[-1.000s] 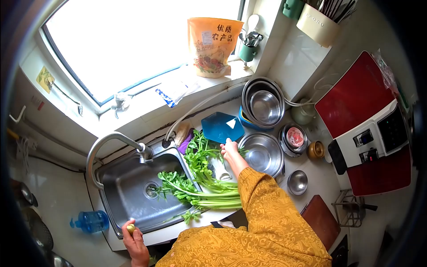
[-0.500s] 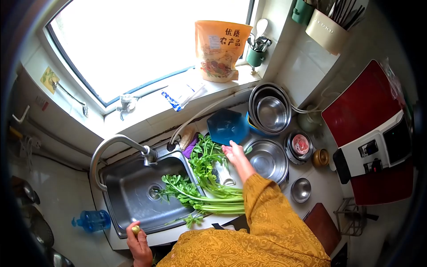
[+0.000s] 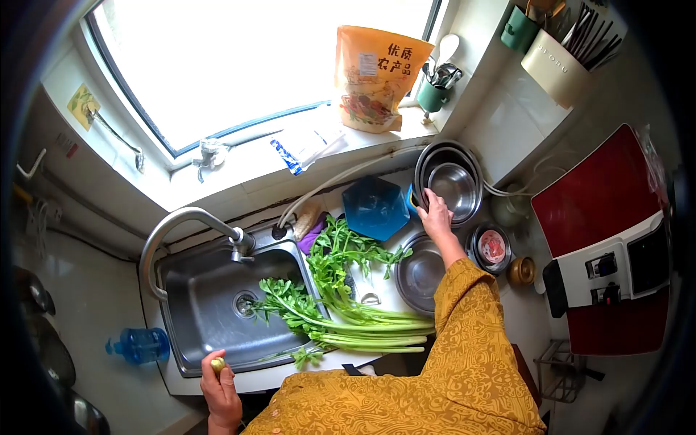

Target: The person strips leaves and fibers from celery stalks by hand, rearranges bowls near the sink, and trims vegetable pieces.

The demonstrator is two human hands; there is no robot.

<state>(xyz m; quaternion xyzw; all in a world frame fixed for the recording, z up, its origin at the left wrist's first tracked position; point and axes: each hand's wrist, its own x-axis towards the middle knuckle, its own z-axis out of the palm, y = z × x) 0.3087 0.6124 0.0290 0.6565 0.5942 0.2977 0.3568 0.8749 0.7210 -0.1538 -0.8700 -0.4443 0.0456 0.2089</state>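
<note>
My right hand (image 3: 437, 217) is at the near rim of the nested steel bowls (image 3: 453, 190), its fingers apart, with the thumb side near the blue hexagonal bowl (image 3: 375, 208). Below my right forearm is a wide steel bowl (image 3: 419, 274). Bunches of celery (image 3: 370, 326) lie on the counter, their leaves hanging over the sink edge. My left hand (image 3: 221, 388) is in front of the sink's near left corner, closed on a small pale green piece (image 3: 217, 365).
The steel sink (image 3: 232, 348) and curved faucet (image 3: 190, 214) are at left, beside a blue plastic bottle (image 3: 139, 345). An orange pouch (image 3: 373, 83) stands on the windowsill. A red-and-white appliance (image 3: 609, 254) is at right, near a small brown jar (image 3: 521, 270).
My right hand has moved from beside the blue bowl up and right to the nested steel bowls. My left hand still holds the pale green piece. The view has shifted slightly.
</note>
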